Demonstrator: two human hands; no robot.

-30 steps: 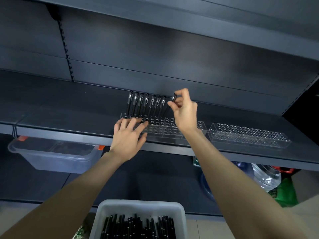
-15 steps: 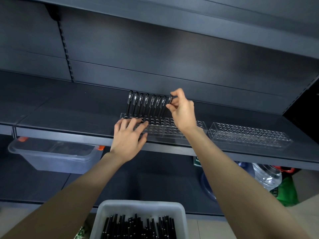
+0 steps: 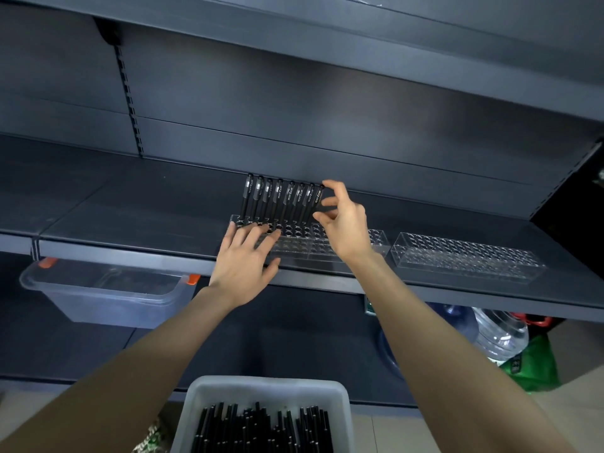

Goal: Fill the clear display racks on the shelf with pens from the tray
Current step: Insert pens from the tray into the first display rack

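**A:** Head cam is the only view we get. The left hand (image 3: 245, 256) lies flat, fingers straight, on the front-left of the near rack (image 3: 300, 248) on the shelf (image 3: 130, 230). My guess is it's pinning the clear plastic so it doesn't skid while pens get pushed in.

**B:** Yeah. The right hand (image 3: 343, 223) though? Its grip looks apart to me, thumb and fingers spread, index tip right at the cap of the newest pen (image 3: 317, 201). Touching or just off it, can't tell.

**A:** Same. That pen stands in a back-row hole just left of the right grip, last in the row of pens (image 3: 277, 201), eight all told. Back row first makes sense, nothing to reach over later.

**B:** Versus a second ago, that grip was pinched on the cap, with the pen tilted off to the right of a row of seven. Half a second ago it was almost in line. Now it's seated and the fingers have opened. The left hand hasn't budged.

**A:** Long way to go. The second rack (image 3: 467, 256), well right of the right grip, holds no pens, and the tray (image 3: 268, 385) below both arms is full of spare pens (image 3: 261, 429).
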